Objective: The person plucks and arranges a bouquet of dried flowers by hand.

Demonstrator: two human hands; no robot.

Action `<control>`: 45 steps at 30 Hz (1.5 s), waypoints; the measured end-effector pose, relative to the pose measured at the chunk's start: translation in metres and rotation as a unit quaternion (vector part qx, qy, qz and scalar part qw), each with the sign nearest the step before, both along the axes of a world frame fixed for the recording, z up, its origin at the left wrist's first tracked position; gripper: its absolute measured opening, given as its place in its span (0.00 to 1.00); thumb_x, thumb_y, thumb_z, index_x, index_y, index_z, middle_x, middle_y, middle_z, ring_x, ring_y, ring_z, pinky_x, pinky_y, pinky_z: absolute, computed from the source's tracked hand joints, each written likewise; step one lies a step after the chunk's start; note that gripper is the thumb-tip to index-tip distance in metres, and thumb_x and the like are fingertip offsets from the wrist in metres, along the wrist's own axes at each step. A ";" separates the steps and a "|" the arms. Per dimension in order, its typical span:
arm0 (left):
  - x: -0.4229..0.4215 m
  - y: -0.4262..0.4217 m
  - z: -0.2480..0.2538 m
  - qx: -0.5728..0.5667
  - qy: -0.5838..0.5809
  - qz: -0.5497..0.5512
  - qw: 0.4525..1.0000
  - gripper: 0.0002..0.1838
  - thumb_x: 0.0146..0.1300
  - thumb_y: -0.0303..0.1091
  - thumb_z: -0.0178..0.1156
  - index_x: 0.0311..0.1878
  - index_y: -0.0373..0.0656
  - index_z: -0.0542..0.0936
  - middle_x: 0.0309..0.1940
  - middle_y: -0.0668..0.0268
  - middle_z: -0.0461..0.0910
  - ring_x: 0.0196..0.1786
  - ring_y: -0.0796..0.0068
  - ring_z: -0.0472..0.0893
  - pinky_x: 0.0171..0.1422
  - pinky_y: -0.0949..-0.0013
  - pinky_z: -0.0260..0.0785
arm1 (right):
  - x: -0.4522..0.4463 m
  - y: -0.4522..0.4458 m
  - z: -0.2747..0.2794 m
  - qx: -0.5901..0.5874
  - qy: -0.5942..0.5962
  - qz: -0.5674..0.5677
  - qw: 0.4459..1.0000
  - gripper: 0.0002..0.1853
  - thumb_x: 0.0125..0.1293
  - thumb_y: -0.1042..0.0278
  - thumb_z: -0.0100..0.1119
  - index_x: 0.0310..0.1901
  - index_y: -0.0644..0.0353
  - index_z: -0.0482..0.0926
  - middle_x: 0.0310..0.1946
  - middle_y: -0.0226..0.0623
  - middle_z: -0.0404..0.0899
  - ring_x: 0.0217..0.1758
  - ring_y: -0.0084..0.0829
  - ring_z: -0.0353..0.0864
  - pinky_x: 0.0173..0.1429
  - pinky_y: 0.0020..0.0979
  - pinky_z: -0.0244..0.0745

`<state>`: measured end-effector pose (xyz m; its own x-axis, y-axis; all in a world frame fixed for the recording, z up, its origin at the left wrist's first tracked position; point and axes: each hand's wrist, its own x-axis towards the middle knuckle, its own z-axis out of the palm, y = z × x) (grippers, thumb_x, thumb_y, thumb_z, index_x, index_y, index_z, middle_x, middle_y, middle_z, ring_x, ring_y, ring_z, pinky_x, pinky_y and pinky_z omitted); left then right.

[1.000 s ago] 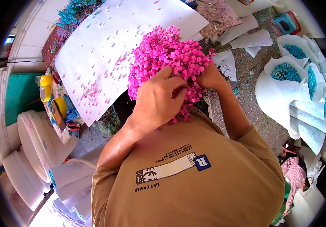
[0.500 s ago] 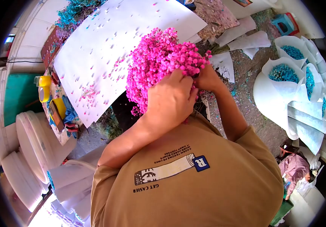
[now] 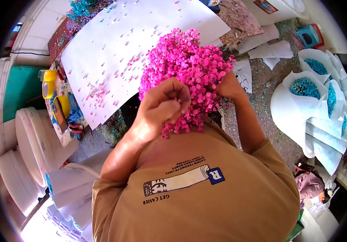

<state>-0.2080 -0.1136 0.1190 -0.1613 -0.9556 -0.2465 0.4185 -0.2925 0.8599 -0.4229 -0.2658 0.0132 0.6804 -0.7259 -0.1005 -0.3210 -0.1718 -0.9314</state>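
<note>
A full bunch of bright pink baby's breath (image 3: 185, 64) is held up before my chest, over the near edge of a large white paper sheet (image 3: 97, 60). My right hand (image 3: 228, 86) grips the bunch from its right side, its fingers partly hidden by blooms. In front of the lower left of the flowers is my left hand (image 3: 163, 105), with curled fingers and the thumb pressed against them. Whatever it may pinch is too small or hidden to make out. The stems are mostly out of sight.
Loose petals dot the sheet. Yellow tape rolls (image 3: 49, 84) lie at the table's left edge. White-wrapped blue bouquets (image 3: 304, 88) stand on the right, near a blue stool (image 3: 308, 37). At lower right a person (image 3: 309, 186) bends over. White wrapped bundles (image 3: 74, 185) stand at lower left.
My left hand has drawn away from the bunch toward the left, its fingers curled. The flowers have shifted slightly right and show more of their lower front. My right hand stays at the bunch.
</note>
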 end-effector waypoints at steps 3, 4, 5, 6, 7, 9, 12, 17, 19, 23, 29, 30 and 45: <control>-0.007 -0.010 0.000 -0.010 -0.163 0.048 0.985 0.06 0.67 0.24 0.58 0.44 0.35 0.81 0.30 0.70 0.76 0.34 0.85 0.74 0.36 0.73 0.67 | -0.003 -0.004 -0.006 -0.107 -0.006 0.029 0.994 0.31 0.54 0.69 0.75 0.62 0.62 0.78 0.58 0.44 0.84 0.60 0.36 0.83 0.68 0.38 0.75; -0.013 -0.014 -0.001 -0.059 -0.303 0.066 0.949 0.06 0.66 0.23 0.59 0.44 0.35 0.83 0.30 0.70 0.77 0.35 0.85 0.75 0.36 0.73 0.68 | -0.003 -0.005 -0.006 -0.145 0.012 0.046 0.988 0.29 0.55 0.66 0.75 0.60 0.62 0.80 0.57 0.44 0.85 0.60 0.36 0.83 0.68 0.38 0.75; -0.017 -0.017 -0.002 -0.106 -0.358 0.085 0.924 0.06 0.64 0.23 0.62 0.44 0.35 0.84 0.32 0.64 0.80 0.33 0.77 0.80 0.37 0.69 0.72 | -0.004 -0.005 -0.004 -0.147 0.013 0.046 0.988 0.29 0.55 0.66 0.75 0.60 0.62 0.80 0.57 0.44 0.85 0.60 0.36 0.83 0.68 0.38 0.75; -0.017 -0.022 -0.003 -0.108 -0.358 0.085 0.924 0.06 0.64 0.23 0.62 0.44 0.35 0.84 0.32 0.64 0.80 0.33 0.77 0.80 0.37 0.69 0.72 | -0.003 -0.004 0.001 -0.108 0.007 0.041 0.993 0.28 0.55 0.63 0.75 0.58 0.62 0.82 0.56 0.43 0.85 0.60 0.36 0.83 0.67 0.37 0.75; -0.016 -0.028 -0.005 -0.163 -0.413 0.093 0.891 0.09 0.64 0.23 0.63 0.46 0.34 0.84 0.33 0.64 0.81 0.34 0.77 0.80 0.40 0.70 0.73 | -0.003 -0.003 0.004 -0.068 0.002 0.034 0.997 0.27 0.55 0.61 0.75 0.56 0.62 0.83 0.56 0.43 0.85 0.60 0.36 0.84 0.67 0.37 0.75; -0.018 -0.034 -0.003 -0.212 -0.475 0.110 0.847 0.10 0.62 0.23 0.64 0.47 0.34 0.85 0.35 0.60 0.82 0.35 0.72 0.81 0.41 0.69 0.73 | -0.006 -0.005 -0.005 -0.064 0.027 0.035 0.997 0.27 0.55 0.61 0.76 0.56 0.62 0.83 0.55 0.43 0.86 0.59 0.36 0.84 0.67 0.37 0.75; -0.018 -0.039 -0.002 -0.228 -0.522 0.112 0.814 0.10 0.60 0.23 0.66 0.45 0.34 0.85 0.34 0.59 0.81 0.33 0.68 0.80 0.40 0.67 0.73 | -0.005 -0.005 -0.009 -0.092 0.016 0.042 0.995 0.26 0.56 0.61 0.76 0.55 0.62 0.84 0.55 0.43 0.86 0.58 0.35 0.84 0.66 0.37 0.76; -0.017 -0.038 -0.004 -0.234 -0.554 0.074 0.796 0.09 0.58 0.23 0.67 0.43 0.34 0.85 0.33 0.58 0.79 0.32 0.65 0.80 0.39 0.66 0.73 | -0.006 -0.006 -0.016 -0.102 -0.006 0.040 0.994 0.26 0.56 0.61 0.75 0.55 0.62 0.83 0.56 0.43 0.86 0.58 0.36 0.85 0.65 0.37 0.77; -0.017 -0.039 -0.009 -0.236 -0.555 0.069 0.795 0.09 0.57 0.22 0.68 0.42 0.34 0.85 0.33 0.58 0.78 0.31 0.64 0.80 0.38 0.66 0.73 | -0.004 -0.003 -0.010 -0.119 -0.002 0.036 0.992 0.23 0.61 0.64 0.68 0.59 0.54 0.83 0.57 0.40 0.85 0.62 0.46 0.82 0.67 0.44 0.75; -0.014 -0.035 -0.012 -0.197 -0.382 0.113 0.896 0.04 0.65 0.26 0.63 0.42 0.38 0.81 0.28 0.66 0.74 0.26 0.67 0.76 0.32 0.65 0.68 | -0.009 -0.010 -0.020 -0.139 0.041 0.066 0.987 0.30 0.55 0.61 0.75 0.60 0.62 0.81 0.58 0.44 0.85 0.62 0.40 0.84 0.68 0.39 0.75; 0.004 -0.025 0.003 0.003 0.031 0.035 0.999 0.10 0.74 0.34 0.56 0.42 0.37 0.80 0.25 0.75 0.70 0.25 0.87 0.63 0.28 0.77 0.54 | -0.001 -0.009 -0.017 -0.183 -0.045 0.033 0.982 0.32 0.54 0.62 0.74 0.62 0.61 0.79 0.57 0.46 0.85 0.61 0.45 0.83 0.69 0.41 0.75; -0.004 -0.023 0.004 -0.037 -0.112 0.010 0.993 0.09 0.73 0.33 0.60 0.43 0.37 0.82 0.26 0.75 0.74 0.28 0.87 0.67 0.31 0.76 0.59 | -0.001 -0.007 -0.014 -0.099 -0.045 0.031 0.994 0.32 0.54 0.63 0.74 0.62 0.61 0.79 0.59 0.46 0.84 0.63 0.45 0.82 0.70 0.41 0.74; -0.012 -0.045 -0.006 -0.115 -0.396 0.095 0.906 0.08 0.65 0.31 0.67 0.41 0.36 0.85 0.29 0.61 0.81 0.31 0.72 0.80 0.37 0.66 0.71 | -0.024 0.008 -0.039 -0.258 0.073 0.109 0.957 0.45 0.55 0.55 0.76 0.74 0.59 0.68 0.75 0.55 0.66 0.83 0.53 0.54 0.87 0.45 0.48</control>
<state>-0.2200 -0.1587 0.1135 0.1520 -0.9884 -0.0032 -0.3331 -0.0543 0.9413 -0.4472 -0.2574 -0.0260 0.8272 -0.5471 0.1280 -0.3451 -0.6745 -0.6526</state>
